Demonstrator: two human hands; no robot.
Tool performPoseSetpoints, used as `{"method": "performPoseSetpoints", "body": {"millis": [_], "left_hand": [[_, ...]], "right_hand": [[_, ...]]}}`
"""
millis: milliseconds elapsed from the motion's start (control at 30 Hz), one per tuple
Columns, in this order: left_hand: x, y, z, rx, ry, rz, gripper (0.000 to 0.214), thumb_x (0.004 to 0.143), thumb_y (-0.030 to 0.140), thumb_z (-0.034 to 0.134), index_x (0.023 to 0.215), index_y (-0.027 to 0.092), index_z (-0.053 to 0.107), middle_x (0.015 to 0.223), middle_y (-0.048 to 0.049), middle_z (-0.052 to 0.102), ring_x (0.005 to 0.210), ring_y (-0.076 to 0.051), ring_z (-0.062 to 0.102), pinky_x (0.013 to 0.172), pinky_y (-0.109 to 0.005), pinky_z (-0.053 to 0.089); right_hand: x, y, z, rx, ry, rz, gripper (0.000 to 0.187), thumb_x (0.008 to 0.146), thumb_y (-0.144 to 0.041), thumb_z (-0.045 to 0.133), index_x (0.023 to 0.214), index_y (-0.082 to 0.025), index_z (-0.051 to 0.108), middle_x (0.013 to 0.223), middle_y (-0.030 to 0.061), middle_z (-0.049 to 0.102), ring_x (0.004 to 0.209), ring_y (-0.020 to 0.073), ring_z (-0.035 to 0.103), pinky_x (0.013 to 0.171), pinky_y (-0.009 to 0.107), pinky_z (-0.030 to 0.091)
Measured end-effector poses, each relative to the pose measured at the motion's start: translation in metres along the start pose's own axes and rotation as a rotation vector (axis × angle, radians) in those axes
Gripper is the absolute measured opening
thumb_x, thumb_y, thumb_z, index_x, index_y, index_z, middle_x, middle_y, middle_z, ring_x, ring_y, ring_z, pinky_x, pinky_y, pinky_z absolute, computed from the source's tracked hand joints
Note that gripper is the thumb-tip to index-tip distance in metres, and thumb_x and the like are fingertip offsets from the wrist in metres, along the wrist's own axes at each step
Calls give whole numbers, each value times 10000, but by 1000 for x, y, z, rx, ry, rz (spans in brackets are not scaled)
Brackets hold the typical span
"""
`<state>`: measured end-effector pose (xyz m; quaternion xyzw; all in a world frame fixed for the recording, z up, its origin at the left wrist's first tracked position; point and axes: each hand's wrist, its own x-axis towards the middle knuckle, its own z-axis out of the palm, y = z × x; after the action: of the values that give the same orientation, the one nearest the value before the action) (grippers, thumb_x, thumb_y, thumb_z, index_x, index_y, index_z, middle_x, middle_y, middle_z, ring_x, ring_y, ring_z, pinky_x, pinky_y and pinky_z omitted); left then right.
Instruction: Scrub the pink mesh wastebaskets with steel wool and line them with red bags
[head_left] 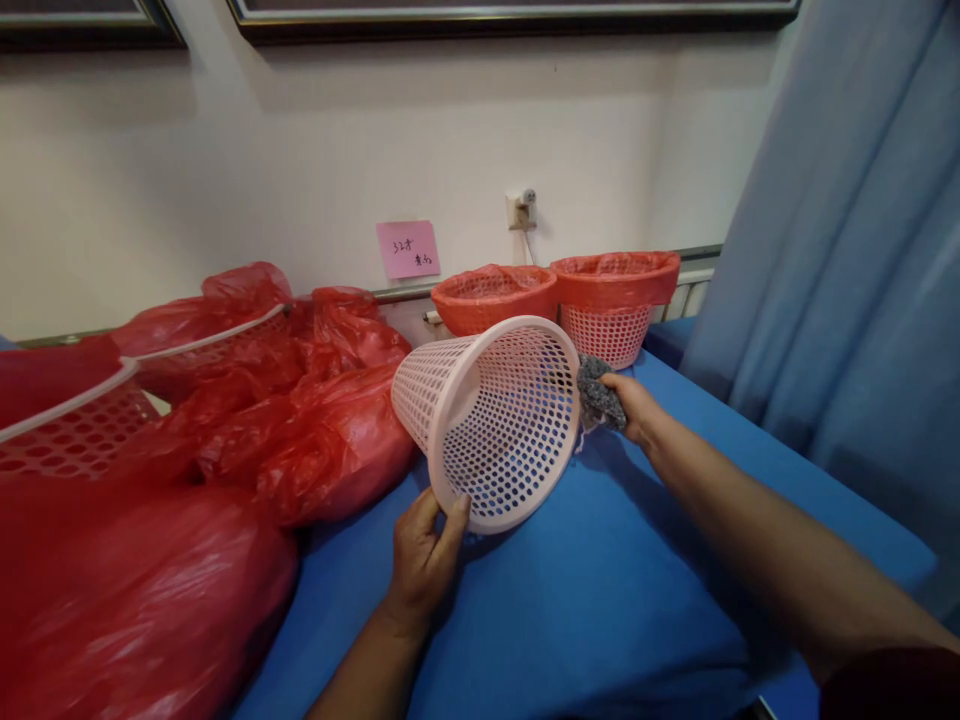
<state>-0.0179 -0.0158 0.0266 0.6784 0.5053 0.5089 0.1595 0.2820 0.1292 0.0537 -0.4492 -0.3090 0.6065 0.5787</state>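
Observation:
A white plastic basket (469,385) with round holes lies tilted on its side, its open mouth facing me. My left hand (429,550) grips the lower rim, thumb over the inner edge. In my right hand (634,405) is a bunched grey cloth (598,393), pressed against or close beside the right side of the rim. Whether the cloth touches the basket I cannot tell for sure. The basket is over a blue-covered bed (570,590).
Red plastic bags (337,440) and bag-lined baskets (67,420) crowd the left. Two baskets with red liners, one left (495,285) and one right (611,325), stand behind. A blue curtain (847,250) hangs at right. A pink note (408,249) and a socket (521,212) are on the wall.

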Motion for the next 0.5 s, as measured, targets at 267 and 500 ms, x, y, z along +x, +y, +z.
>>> {"method": "performPoseSetpoints", "body": {"millis": [267, 500], "left_hand": [[1, -8, 5, -107, 137, -115, 391, 937, 525, 664, 1029, 168, 795, 976, -79, 819, 871, -260, 740, 813, -374, 588], [3, -4, 10, -98, 164, -138, 413, 929, 562, 660, 993, 170, 774, 971, -82, 814, 896, -271, 740, 847, -393, 586]], "right_hand": [[-66, 79, 0, 278, -108, 433, 268, 991, -173, 434, 949, -130, 695, 794, 87, 765, 660, 191, 718, 676, 307, 618], [-138, 114, 50, 498, -282, 627, 355, 1054, -317, 441, 1084, -98, 718, 918, 116, 770, 865, 219, 743, 863, 361, 613]]}}
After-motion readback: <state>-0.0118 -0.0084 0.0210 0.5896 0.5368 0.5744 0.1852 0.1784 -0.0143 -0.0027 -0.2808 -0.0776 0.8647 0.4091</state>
